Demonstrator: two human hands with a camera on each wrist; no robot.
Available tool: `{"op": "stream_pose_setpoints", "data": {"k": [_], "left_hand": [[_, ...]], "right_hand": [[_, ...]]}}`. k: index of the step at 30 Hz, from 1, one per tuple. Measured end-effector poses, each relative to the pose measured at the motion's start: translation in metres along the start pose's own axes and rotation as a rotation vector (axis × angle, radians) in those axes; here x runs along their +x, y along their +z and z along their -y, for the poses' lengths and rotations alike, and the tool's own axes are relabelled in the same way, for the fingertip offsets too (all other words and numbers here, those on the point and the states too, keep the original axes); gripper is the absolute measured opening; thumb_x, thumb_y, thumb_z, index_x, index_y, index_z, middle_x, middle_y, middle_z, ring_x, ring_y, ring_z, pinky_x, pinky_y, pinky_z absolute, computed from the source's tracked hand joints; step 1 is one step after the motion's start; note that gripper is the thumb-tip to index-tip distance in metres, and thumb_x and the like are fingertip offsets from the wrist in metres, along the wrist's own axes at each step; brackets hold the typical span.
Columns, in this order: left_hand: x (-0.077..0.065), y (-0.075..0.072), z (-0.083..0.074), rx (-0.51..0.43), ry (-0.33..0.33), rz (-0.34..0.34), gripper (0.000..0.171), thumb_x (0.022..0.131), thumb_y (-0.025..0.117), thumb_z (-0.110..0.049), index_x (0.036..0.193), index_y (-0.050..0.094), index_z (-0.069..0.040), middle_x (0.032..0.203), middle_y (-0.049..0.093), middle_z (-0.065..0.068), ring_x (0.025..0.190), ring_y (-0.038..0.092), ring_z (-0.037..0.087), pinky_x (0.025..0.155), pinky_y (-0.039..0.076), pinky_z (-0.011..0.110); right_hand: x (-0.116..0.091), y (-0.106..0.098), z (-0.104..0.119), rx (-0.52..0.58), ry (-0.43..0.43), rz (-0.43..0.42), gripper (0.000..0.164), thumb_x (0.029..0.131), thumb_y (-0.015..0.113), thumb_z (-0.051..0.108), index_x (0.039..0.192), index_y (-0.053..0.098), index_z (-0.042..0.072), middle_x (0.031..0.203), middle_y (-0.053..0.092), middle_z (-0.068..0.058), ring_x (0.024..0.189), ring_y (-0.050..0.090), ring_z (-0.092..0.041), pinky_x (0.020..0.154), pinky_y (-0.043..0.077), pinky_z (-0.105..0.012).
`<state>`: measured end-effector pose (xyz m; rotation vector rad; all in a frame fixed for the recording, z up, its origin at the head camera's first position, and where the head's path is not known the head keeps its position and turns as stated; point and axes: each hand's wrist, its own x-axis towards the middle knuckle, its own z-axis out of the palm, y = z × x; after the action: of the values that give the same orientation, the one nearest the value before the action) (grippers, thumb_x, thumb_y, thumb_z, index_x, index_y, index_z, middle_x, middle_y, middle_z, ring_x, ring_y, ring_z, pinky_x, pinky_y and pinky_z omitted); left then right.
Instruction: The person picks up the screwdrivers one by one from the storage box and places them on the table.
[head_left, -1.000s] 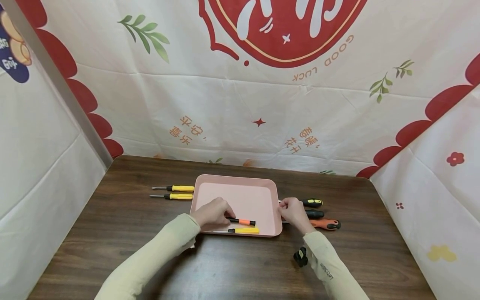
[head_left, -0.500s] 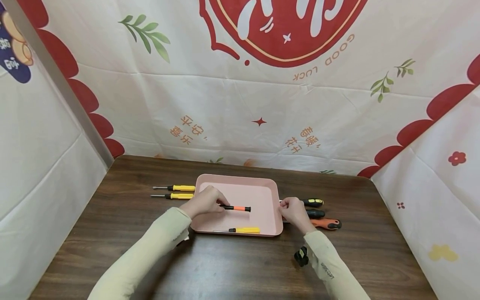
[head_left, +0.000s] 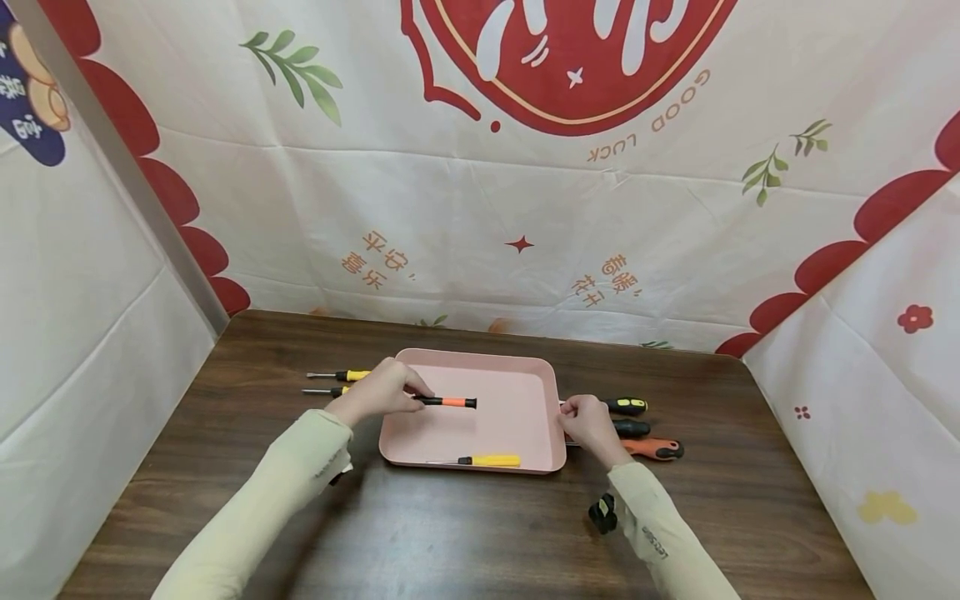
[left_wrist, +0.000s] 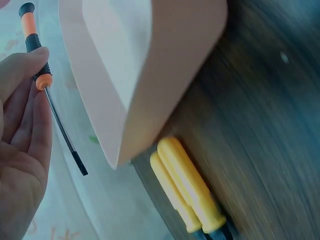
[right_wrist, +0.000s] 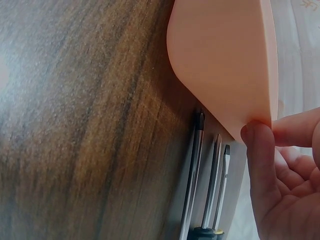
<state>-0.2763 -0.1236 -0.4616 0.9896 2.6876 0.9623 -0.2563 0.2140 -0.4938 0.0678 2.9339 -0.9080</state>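
Observation:
My left hand [head_left: 386, 390] pinches a small black and orange screwdriver [left_wrist: 37, 55] by its handle, thumb against fingers. In the head view the screwdriver is over the left side of a pink tray [head_left: 517, 392]; the left wrist view shows its thin shaft and dark tip clear of the tray wall. My right hand [head_left: 588, 423] pinches the tray's right rim between thumb and finger, as the right wrist view also shows. Inside the tray, along its near side, lies a yellow-handled screwdriver [head_left: 493, 460].
Two yellow screwdrivers [left_wrist: 187, 185] lie left of the tray, partly behind my left hand in the head view. At the right lie an orange-handled screwdriver [head_left: 656, 449] and two dark-handled screwdrivers [head_left: 628, 406], shafts toward the tray. Printed cloth hangs behind the wooden table [head_left: 465, 533].
My left hand has lifted the black and orange screwdriver from near the yellow one and carried it left and toward the back. My right hand has stayed on the tray rim.

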Motion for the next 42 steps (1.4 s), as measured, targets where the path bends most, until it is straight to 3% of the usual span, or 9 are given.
{"op": "stream_pose_setpoints", "data": {"k": [5,18,22,31,37,42], "left_hand": [[-0.010,-0.008,0.011,0.017,0.036,-0.049,0.015,0.070,0.073,-0.006,0.084,0.074,-0.010,0.079,0.070,-0.001,0.070,0.060,0.005,0.062,0.047,0.020],[-0.033,-0.027,0.029,0.029,0.069,-0.099,0.017,0.066,0.074,0.001,0.081,0.074,-0.007,0.079,0.070,0.004,0.068,0.062,0.007,0.062,0.049,0.021],[-0.042,-0.032,0.033,0.047,0.039,-0.090,0.017,0.066,0.074,0.001,0.081,0.074,-0.008,0.076,0.069,0.002,0.065,0.060,0.006,0.061,0.049,0.024],[-0.062,-0.038,0.047,0.013,-0.112,-0.056,0.016,0.069,0.074,-0.001,0.083,0.074,-0.008,0.080,0.069,0.003,0.067,0.059,0.009,0.064,0.050,0.028],[-0.072,-0.038,0.060,0.017,-0.117,-0.072,0.014,0.068,0.073,0.000,0.080,0.073,-0.007,0.075,0.067,0.000,0.062,0.055,0.004,0.057,0.047,0.021],[-0.080,-0.041,0.071,0.001,-0.127,-0.075,0.014,0.068,0.073,-0.001,0.080,0.073,-0.007,0.075,0.067,0.001,0.062,0.053,0.006,0.057,0.046,0.024]], "right_hand": [[0.000,0.000,0.001,0.001,0.004,0.006,0.006,0.075,0.059,0.006,0.073,0.063,0.001,0.061,0.056,-0.003,0.053,0.049,-0.012,0.050,0.040,-0.025],[0.000,0.001,0.003,0.013,0.003,0.014,0.008,0.077,0.058,0.005,0.072,0.063,0.000,0.060,0.056,-0.003,0.051,0.050,-0.012,0.049,0.040,-0.025],[-0.001,0.001,0.004,0.026,0.012,0.028,0.009,0.078,0.058,0.005,0.074,0.063,0.000,0.061,0.057,-0.004,0.051,0.051,-0.012,0.048,0.041,-0.025],[-0.001,-0.001,0.003,0.022,0.008,0.035,0.008,0.078,0.058,0.005,0.073,0.062,0.000,0.061,0.056,-0.004,0.051,0.049,-0.013,0.048,0.040,-0.025],[0.001,0.000,0.001,0.008,0.012,0.032,0.007,0.078,0.058,0.005,0.074,0.063,0.000,0.062,0.056,-0.003,0.052,0.049,-0.012,0.049,0.040,-0.024],[0.002,0.001,0.001,0.013,0.012,0.040,0.008,0.078,0.058,0.004,0.076,0.063,-0.001,0.062,0.056,-0.003,0.052,0.050,-0.012,0.048,0.041,-0.025]]}}
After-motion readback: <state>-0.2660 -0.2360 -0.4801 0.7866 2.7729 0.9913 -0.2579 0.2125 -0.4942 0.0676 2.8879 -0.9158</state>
